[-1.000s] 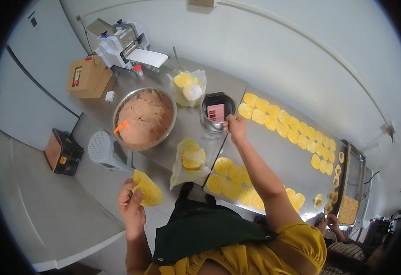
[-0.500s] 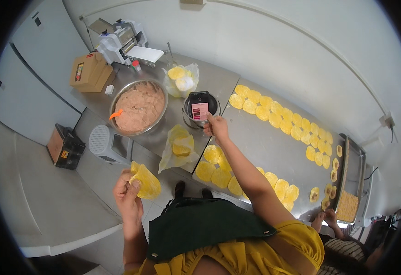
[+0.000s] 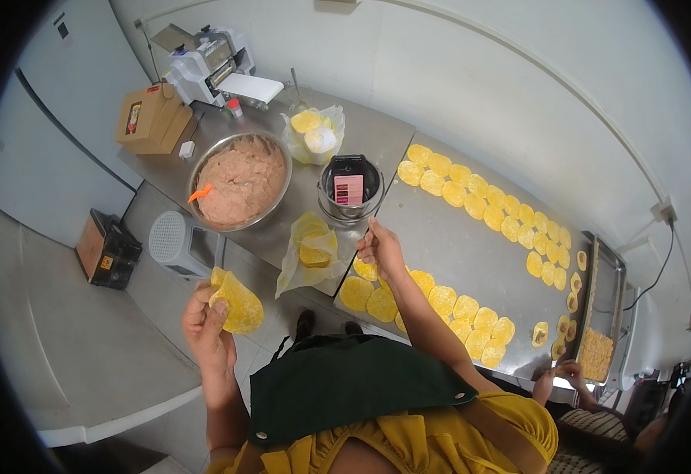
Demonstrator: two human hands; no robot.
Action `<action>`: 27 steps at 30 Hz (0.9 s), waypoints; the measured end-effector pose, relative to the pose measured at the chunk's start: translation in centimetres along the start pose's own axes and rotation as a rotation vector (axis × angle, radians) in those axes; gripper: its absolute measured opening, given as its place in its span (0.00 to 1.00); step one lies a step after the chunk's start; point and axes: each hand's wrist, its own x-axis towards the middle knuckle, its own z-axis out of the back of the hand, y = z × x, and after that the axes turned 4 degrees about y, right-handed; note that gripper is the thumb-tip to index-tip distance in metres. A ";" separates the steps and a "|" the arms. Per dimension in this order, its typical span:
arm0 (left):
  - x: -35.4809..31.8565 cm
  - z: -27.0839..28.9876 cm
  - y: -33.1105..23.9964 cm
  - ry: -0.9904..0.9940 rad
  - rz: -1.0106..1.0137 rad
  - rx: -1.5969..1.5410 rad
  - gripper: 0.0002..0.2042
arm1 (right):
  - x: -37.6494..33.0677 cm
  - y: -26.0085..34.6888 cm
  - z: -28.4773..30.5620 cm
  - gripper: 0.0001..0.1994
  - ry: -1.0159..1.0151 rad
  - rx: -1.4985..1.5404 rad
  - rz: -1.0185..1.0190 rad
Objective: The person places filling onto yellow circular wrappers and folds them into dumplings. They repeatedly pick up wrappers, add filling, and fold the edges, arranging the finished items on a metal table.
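My left hand [image 3: 207,320] is closed on a floppy yellow dough wrapper [image 3: 240,306], raised at the left beyond the counter's edge; whether it is one layer or several I cannot tell. Over the counter, just on the near side of a metal pot [image 3: 351,189], is my right hand [image 3: 381,249]. Its fingers are curled in and nothing shows in them. Inside the pot stands a black phone-like device with a pink label. A stack of yellow wrappers [image 3: 316,251] on crumpled paper lies left of my right hand. Close below that hand, rows of yellow dough wrappers [image 3: 444,300] lie on the metal table.
A steel bowl [image 3: 288,178] of pinkish filling with an orange-handled tool stands at the left. Behind it are a dough machine [image 3: 211,67] and a cardboard box [image 3: 144,118]. More wrapper rows [image 3: 480,189] line the far side. Another person's hands [image 3: 559,379] work beside a tray [image 3: 602,316].
My right hand has drawn back toward me, away from the pot's rim. My left hand has shifted slightly left with the yellow wrapper still in it.
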 end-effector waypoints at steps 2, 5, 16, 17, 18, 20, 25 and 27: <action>0.1 -0.2 0.0 -0.001 0.000 0.001 0.07 | -0.2 0.2 -0.2 0.21 -0.004 -0.021 0.003; 0.2 -0.7 -0.2 0.002 0.006 0.031 0.07 | -0.2 0.4 0.0 0.21 -0.009 -0.073 0.020; -3.9 -1.8 -0.4 -0.129 0.038 0.142 0.06 | 3.8 2.4 0.7 0.29 -0.026 -0.297 0.000; -4.5 -1.7 -0.4 -0.146 0.043 0.146 0.06 | 4.2 2.5 0.8 0.29 -0.010 -0.311 -0.032; -5.1 -1.6 -0.5 -0.163 0.049 0.150 0.06 | 4.6 2.7 0.8 0.30 0.006 -0.325 -0.064; -6.0 -1.7 -0.7 -0.219 0.061 0.139 0.06 | 5.2 3.0 0.8 0.32 0.041 -0.347 -0.140; -7.3 -1.7 -0.8 -0.246 0.048 0.121 0.07 | 7.3 3.7 0.8 0.29 0.093 -0.379 -0.215; -7.6 -1.7 -0.9 -0.253 0.044 0.130 0.07 | 8.8 2.8 1.3 0.25 0.067 -0.352 -0.184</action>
